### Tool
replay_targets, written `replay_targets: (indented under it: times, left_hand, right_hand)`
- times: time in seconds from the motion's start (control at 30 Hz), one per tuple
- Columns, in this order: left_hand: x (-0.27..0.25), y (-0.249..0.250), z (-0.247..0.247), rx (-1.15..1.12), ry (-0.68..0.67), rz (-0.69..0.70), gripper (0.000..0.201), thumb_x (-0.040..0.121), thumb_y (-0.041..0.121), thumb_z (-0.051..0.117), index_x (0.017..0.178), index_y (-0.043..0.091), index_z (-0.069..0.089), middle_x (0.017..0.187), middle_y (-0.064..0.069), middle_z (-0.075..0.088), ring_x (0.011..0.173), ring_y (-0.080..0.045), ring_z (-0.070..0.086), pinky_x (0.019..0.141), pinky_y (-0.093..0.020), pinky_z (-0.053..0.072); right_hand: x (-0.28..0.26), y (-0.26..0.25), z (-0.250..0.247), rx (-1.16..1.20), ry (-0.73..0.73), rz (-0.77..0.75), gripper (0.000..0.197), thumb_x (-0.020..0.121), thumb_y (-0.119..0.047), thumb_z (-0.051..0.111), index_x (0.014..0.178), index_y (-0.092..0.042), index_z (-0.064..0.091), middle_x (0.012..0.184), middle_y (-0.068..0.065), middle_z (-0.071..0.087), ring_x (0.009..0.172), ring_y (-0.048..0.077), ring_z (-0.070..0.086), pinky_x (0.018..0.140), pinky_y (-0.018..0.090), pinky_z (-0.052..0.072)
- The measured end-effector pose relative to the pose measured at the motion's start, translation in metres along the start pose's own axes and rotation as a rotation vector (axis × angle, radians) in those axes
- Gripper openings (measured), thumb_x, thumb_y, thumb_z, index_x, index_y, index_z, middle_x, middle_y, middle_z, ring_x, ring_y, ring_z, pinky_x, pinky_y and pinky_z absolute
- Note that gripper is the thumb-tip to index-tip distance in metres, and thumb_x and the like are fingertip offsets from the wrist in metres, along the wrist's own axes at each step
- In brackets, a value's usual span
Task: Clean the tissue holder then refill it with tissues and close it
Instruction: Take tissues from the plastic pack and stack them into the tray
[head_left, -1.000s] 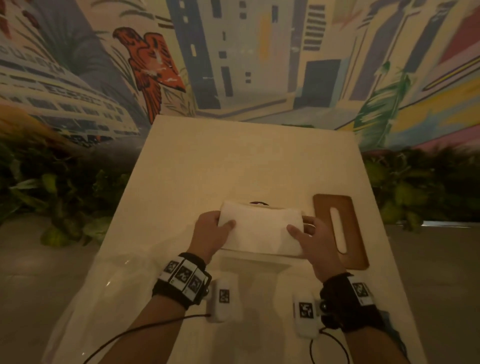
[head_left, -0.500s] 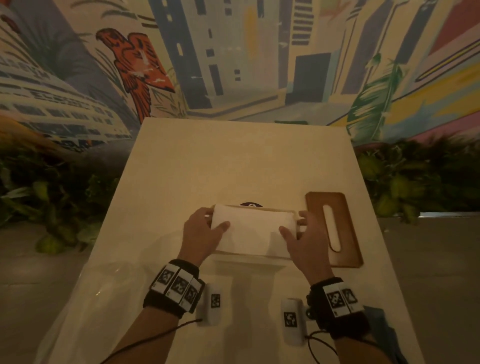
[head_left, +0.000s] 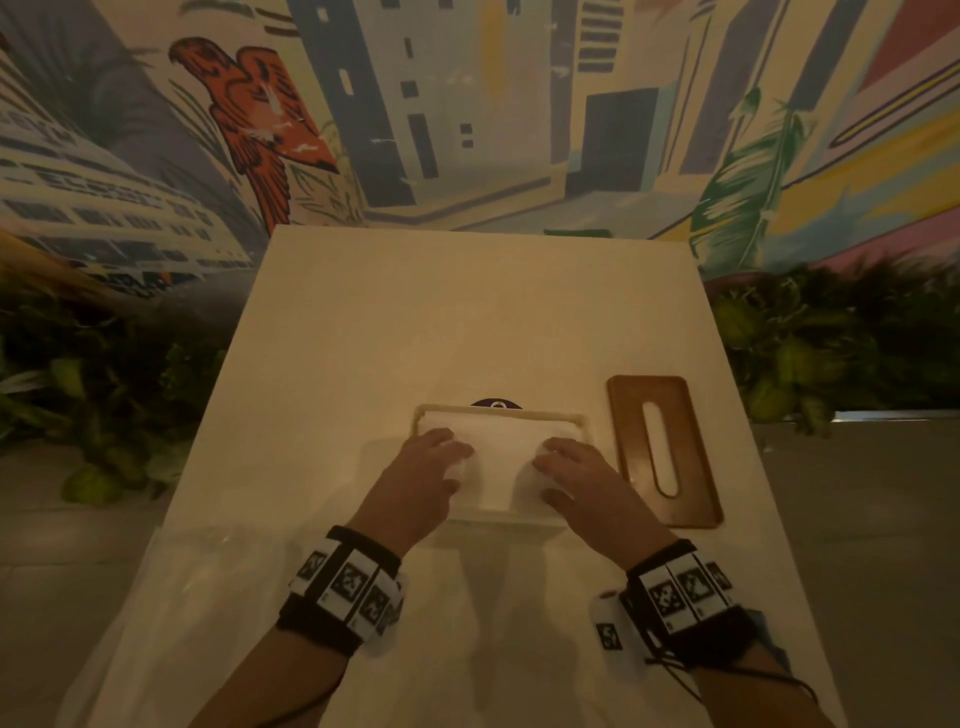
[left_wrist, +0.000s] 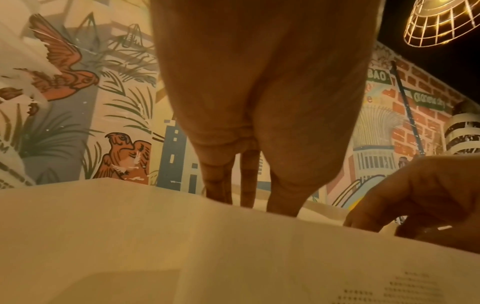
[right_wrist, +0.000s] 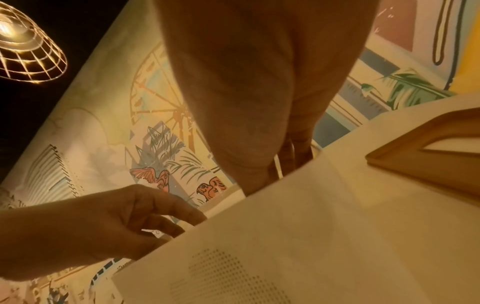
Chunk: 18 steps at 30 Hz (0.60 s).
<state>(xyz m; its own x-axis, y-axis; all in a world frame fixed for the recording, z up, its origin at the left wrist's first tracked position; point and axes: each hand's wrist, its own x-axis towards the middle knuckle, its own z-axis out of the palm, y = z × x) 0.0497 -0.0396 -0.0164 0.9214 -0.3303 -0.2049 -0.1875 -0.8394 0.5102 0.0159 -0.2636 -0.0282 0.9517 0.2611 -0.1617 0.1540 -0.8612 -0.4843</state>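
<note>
Hands flat: left hand (head_left: 423, 470) and right hand (head_left: 582, 475), fingers spread, press the white tissue stack (head_left: 501, 457) into the cream rectangular tissue holder (head_left: 498, 409) mid-bench (head_left: 467, 322). Brown slotted wooden lid (head_left: 662, 449) lies just right. Clear plastic bag (head_left: 171, 597) at the near-left edge.

Dim amber light from a caged lamp (left_wrist: 441, 22) (soft, edge-warped views).
</note>
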Motion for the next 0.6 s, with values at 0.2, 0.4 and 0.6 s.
replay_targets:
  times: [0.2,0.4,0.6]
  left_hand:
    - [0.011,0.002,0.005,0.031,-0.030,0.003,0.042,0.083,0.004,0.066,0.122,0.021,0.061,0.131,0.002,0.053,0.123,-0.020,0.047,0.104,-0.032,0.040]
    - [0.016,-0.003,-0.001,0.000,-0.082,-0.009,0.039,0.085,0.009,0.065,0.121,0.023,0.061,0.133,0.004,0.050,0.119,-0.017,0.050,0.103,-0.028,0.039]
    - [0.024,-0.003,-0.021,-0.014,0.070,0.027,0.024,0.092,0.014,0.056,0.115,0.017,0.061,0.124,0.003,0.054,0.103,-0.015,0.057,0.088,-0.023,0.042]
  right_hand:
    - [0.014,0.002,0.011,-0.036,-0.020,0.020,0.035,0.088,-0.014,0.065,0.121,-0.019,0.056,0.130,-0.003,0.050,0.122,0.017,0.046,0.100,0.024,0.038]
    - [0.018,0.004,0.003,-0.024,-0.091,0.036,0.036,0.089,-0.018,0.064,0.123,-0.022,0.054,0.131,-0.006,0.049,0.120,0.014,0.045,0.101,0.026,0.039]
    - [0.016,0.008,-0.015,0.020,-0.001,-0.010,0.031,0.091,-0.014,0.061,0.121,-0.010,0.060,0.128,0.004,0.054,0.120,0.023,0.047,0.100,0.024,0.032]
